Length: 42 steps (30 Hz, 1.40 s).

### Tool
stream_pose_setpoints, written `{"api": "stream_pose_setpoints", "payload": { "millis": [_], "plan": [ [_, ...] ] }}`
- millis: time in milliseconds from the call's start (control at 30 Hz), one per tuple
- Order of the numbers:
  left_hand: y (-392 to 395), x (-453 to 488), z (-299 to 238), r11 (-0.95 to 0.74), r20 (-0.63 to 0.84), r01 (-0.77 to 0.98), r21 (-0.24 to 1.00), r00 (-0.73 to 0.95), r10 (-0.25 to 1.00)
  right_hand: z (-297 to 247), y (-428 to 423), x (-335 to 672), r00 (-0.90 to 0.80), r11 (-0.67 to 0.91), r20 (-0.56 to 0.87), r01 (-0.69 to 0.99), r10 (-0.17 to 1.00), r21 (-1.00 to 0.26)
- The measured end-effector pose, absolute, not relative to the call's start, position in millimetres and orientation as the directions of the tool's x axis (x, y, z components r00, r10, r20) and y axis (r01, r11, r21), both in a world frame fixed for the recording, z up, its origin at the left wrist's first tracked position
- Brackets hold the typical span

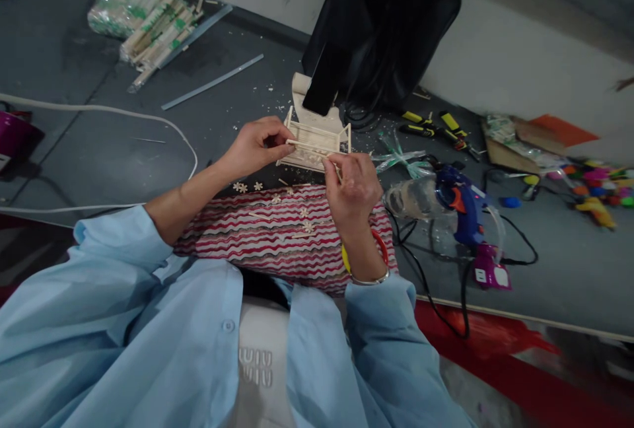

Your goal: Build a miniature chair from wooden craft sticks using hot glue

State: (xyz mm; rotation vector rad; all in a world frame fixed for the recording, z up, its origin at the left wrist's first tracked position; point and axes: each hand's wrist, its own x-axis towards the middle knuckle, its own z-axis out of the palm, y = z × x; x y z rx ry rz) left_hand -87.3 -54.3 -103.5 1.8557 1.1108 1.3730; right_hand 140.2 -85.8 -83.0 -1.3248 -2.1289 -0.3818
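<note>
A small box-like frame of pale wooden sticks (317, 141) sits on the grey floor just past a red-and-white striped cloth (282, 236). My left hand (257, 145) pinches the left end of a thin stick (310, 145) laid along the frame's near rail. Closed fingers of my right hand (351, 183) hold the same stick's right end at the frame's near right corner. Small wooden flower shapes (247, 186) lie on the cloth and beside it.
A blue glue gun (463, 207) with a black cord lies to the right beside a clear plastic bottle (411, 197). Yellow-handled pliers (430, 125), a black bag (386, 25), a dark phone (324, 78), packets of sticks (148, 18), a white cable (99, 111) and colourful bits (599, 187) surround me.
</note>
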Motion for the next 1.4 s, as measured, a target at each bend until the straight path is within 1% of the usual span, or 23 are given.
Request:
{"api": "stream_pose_setpoints", "payload": {
  "millis": [100,200,267,333,433,500,567,600,667,733,800,933,1000,1067,1100,1167,1233,1300,1400],
  "plan": [
    [-54.2,-87.4,-103.0,-0.485,0.467,0.284,0.827,0.133,0.874,-69.2,-98.9,143.3,-0.281,0.444,0.623,0.888,0.730,-0.120],
    [-55.2,-87.4,-102.0,-0.470,0.456,0.297,0.831,0.120,0.882,-47.7,-123.2,157.1,-0.173,0.375,0.649,0.908,0.741,-0.187],
    [-56.3,-87.4,-101.6,-0.461,0.451,0.306,0.833,0.106,0.886,-32.2,-141.2,174.4,-0.042,0.270,0.672,0.932,0.740,-0.240],
    [-57.3,-87.5,-101.8,-0.458,0.449,0.294,0.839,0.102,0.888,-19.7,-157.2,196.2,0.114,0.135,0.698,0.947,0.707,-0.291],
    [-57.7,-87.9,-103.0,-0.464,0.453,0.255,0.848,0.102,0.885,-14.6,-176.3,227.6,0.249,0.004,0.674,0.936,0.695,-0.351],
    [-57.5,-88.1,-103.9,-0.470,0.458,0.240,0.849,0.106,0.882,-24.5,-186.6,241.0,0.234,-0.001,0.578,0.927,0.782,-0.375],
    [-57.2,-88.1,-104.5,-0.473,0.462,0.250,0.845,0.107,0.881,-44.2,-195.8,247.3,0.131,0.048,0.411,0.917,0.902,-0.396],
    [-57.0,-88.0,-104.6,-0.473,0.462,0.261,0.842,0.104,0.881,-56.2,-199.9,248.7,0.073,0.071,0.322,0.908,0.944,-0.413],
    [-56.7,-87.8,-104.6,-0.474,0.465,0.276,0.836,0.102,0.879,-80.0,-206.9,250.7,-0.055,0.135,0.198,0.898,0.979,-0.418],
    [-56.4,-87.4,-104.4,-0.480,0.471,0.279,0.832,0.103,0.876,-97.7,-211.7,254.5,-0.158,0.213,0.184,0.918,0.970,-0.334],
    [-56.3,-86.9,-104.3,-0.483,0.475,0.281,0.829,0.100,0.874,-105.8,-213.9,260.5,-0.193,0.239,0.175,0.923,0.966,-0.303],
    [-55.4,-85.9,-105.7,-0.476,0.470,0.281,0.834,0.092,0.878,-98.2,-214.2,269.9,-0.217,0.239,0.100,0.912,0.971,-0.334],
    [-54.5,-85.8,-107.0,-0.477,0.470,0.261,0.839,0.093,0.878,-90.0,-214.4,270.8,-0.162,0.164,0.036,0.915,0.986,-0.368],
    [-53.5,-85.9,-108.4,-0.477,0.469,0.245,0.844,0.095,0.878,-82.7,-215.2,270.4,-0.063,0.039,-0.041,0.898,0.997,-0.439],
    [-52.9,-85.9,-108.9,-0.476,0.468,0.243,0.845,0.094,0.879,-79.7,-216.0,270.2,-0.015,-0.030,-0.086,0.868,0.996,-0.496],
    [-52.1,-86.0,-109.6,-0.472,0.465,0.246,0.846,0.091,0.881,-75.0,-218.3,269.9,0.050,-0.158,-0.185,0.758,0.982,-0.632],
    [-51.8,-86.0,-109.8,-0.474,0.466,0.246,0.846,0.092,0.880,-71.3,-221.3,268.7,0.068,-0.258,-0.276,0.615,0.959,-0.745],
    [-52.0,-85.8,-109.5,-0.477,0.469,0.240,0.846,0.092,0.878,-67.9,-224.3,265.0,0.051,-0.311,-0.328,0.488,0.943,-0.815],
    [-52.8,-85.3,-108.8,-0.465,0.458,0.247,0.850,0.088,0.884,-63.3,-226.6,251.4,-0.024,-0.260,-0.282,0.317,0.959,-0.912]
  ]
}}
